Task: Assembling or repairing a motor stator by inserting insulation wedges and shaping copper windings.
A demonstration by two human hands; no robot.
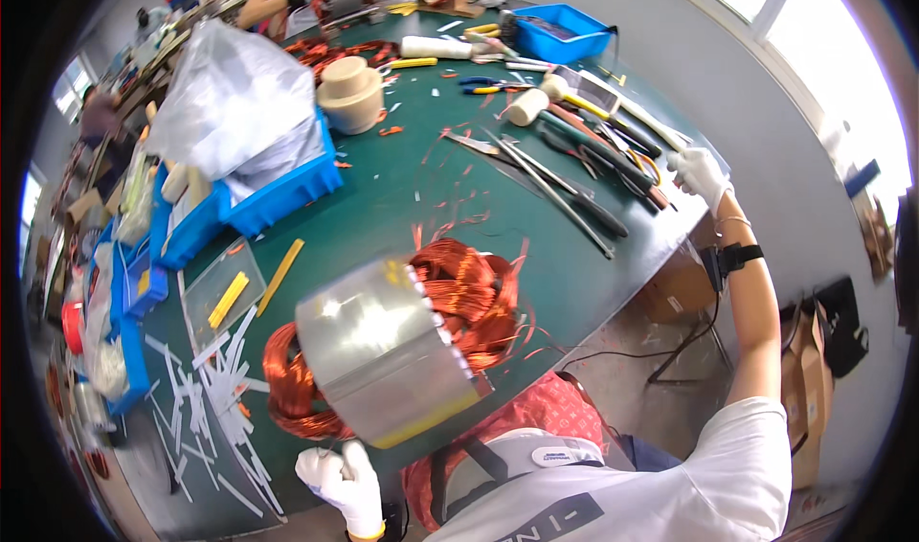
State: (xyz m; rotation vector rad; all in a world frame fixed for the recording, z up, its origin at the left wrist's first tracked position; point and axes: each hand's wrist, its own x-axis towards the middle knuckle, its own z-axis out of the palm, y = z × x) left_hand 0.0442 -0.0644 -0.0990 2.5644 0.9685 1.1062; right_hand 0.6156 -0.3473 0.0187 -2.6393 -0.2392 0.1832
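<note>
A motor stator (383,341) with a shiny metal shell lies on its side at the table's near edge. Copper windings (469,298) bulge from its right end, and another copper bundle (292,384) shows at its left end. My left hand (343,485), in a white glove, is beside the lower left windings, fingers curled; whatever they pinch is hidden. Out at the table's right edge is my right hand (704,175), also gloved, its fingers curled close to the tool handles. Anything inside that grip is too small to make out.
Mallets (528,107), scissors (498,149), rods (560,197) and pliers (493,86) lie at the right. Blue bins (287,197) line the left side, one under a clear plastic bag (235,101). White strips (196,398) are scattered at left. A blue tray (560,34) stands at the back.
</note>
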